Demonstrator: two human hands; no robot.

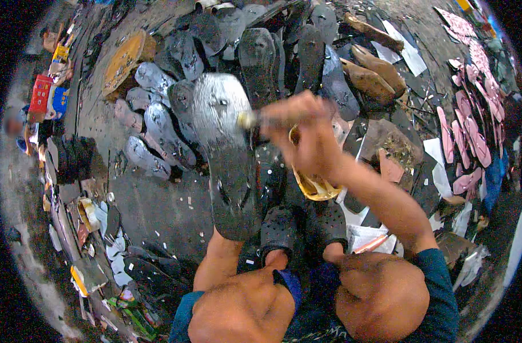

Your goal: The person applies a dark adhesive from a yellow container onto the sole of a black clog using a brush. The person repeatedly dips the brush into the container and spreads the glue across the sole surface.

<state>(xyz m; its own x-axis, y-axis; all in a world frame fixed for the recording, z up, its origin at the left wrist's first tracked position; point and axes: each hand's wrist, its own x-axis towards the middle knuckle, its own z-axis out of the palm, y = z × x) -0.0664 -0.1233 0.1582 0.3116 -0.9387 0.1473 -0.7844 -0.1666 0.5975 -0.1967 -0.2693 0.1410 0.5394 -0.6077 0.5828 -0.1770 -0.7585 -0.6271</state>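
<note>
My left forearm (219,260) reaches up beneath a large dark slipper sole (232,188), which hides my left hand and its fingers. The sole is held up with its underside facing me, and its far end shines pale and wet. My right hand (309,137) is closed round the handle of a brush (248,119), smeared by motion. The brush's pale tip is at the right edge of the wet area. Below my right hand stands a yellow, cut-open container (317,187), partly covered by it.
Several wet-coated soles (169,134) lie at the left, with more dark soles (258,57) behind. Brown shoe lasts (375,74) and a wooden block (124,63) flank them. Pink straps (469,128) spread at the far right. My feet wear black clogs (282,231). Scraps litter the floor.
</note>
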